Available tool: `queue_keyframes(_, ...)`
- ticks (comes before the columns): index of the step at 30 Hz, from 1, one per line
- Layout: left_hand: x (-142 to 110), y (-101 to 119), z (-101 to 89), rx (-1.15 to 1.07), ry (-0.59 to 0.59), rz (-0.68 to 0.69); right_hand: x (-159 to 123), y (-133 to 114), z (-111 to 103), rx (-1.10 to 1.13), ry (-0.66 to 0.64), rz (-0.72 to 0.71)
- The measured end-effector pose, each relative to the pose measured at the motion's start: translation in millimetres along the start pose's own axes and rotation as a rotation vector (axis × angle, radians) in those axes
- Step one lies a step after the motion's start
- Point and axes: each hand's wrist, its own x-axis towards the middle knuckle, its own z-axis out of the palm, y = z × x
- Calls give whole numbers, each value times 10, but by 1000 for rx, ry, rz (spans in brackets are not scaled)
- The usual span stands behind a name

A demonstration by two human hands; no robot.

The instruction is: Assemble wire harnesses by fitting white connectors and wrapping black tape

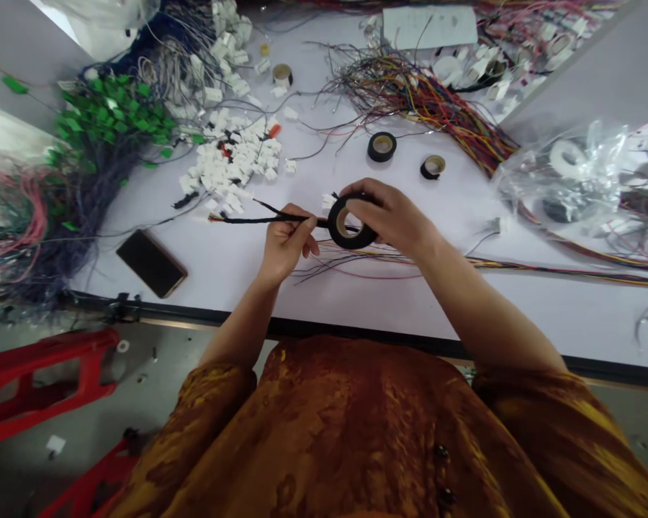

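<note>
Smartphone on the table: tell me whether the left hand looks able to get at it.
Probably yes, once it lets go: the left hand pinches the black-taped wire bundle, but nothing lies on the smartphone and the table between them looks bare.

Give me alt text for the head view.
A person's left hand pinches a black-wrapped wire bundle; the right hand holds a black tape roll beside it. Loose wires, white connectors and a phone lie on the table.

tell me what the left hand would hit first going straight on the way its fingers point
Likely the black tape roll in the right hand, just past the fingertips of the left hand, which pinches taped wires; depth is unclear from this view.
</note>
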Motion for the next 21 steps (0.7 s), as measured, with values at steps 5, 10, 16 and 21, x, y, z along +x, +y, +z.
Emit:
queue_keyframes(5,8,52,75,-44,64,-54,-614,287,435,-463,31,-262)
queue_keyframes(10,-163,135,187,1,53,5,-413,328,304,-295,207,-223)
queue_keyframes(16,-348,112,214,171,1,210,402,255,42,60,9,227)
queue_keyframes(21,-277,81,184,119,155,178,13,221,121,40,259,-5)
